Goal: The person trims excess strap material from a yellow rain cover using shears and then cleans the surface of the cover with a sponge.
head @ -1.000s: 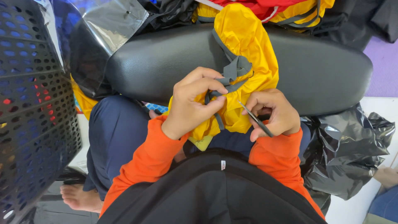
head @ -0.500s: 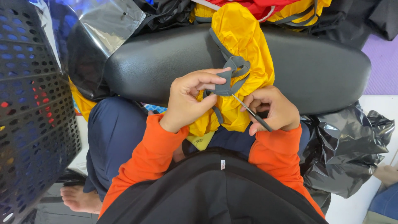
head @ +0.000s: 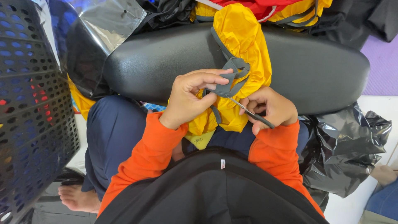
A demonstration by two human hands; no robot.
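Spanning the width of the view, a black padded cushion [head: 166, 62] lies across the person's lap, its far edge buried under heaped fabric in red, yellow and black that runs off the top of the frame. A black perforated crate [head: 33, 116] fills the left side, cut off by the frame so that its full shape cannot be told. A crumpled black plastic bag [head: 348, 145] sits at the right, just beside the cushion's end. Draped over the cushion's middle toward the person is a yellow fabric piece [head: 244, 45], its lower end hidden behind the hands and lap. On it lies a grey webbing strap [head: 232, 79], looped and folded near the front edge of the cushion. The left hand [head: 190, 97] pinches this strap between thumb and forefinger, the other fingers curled under. The right hand [head: 271, 108] is closed around a slim metal tool [head: 251, 113] with a dark handle, thumb and fingers pressed together on it; its tip meets the strap, but whether it is a thread snip or small scissors is hard to make out. A bare foot [head: 78, 198] shows at lower left.
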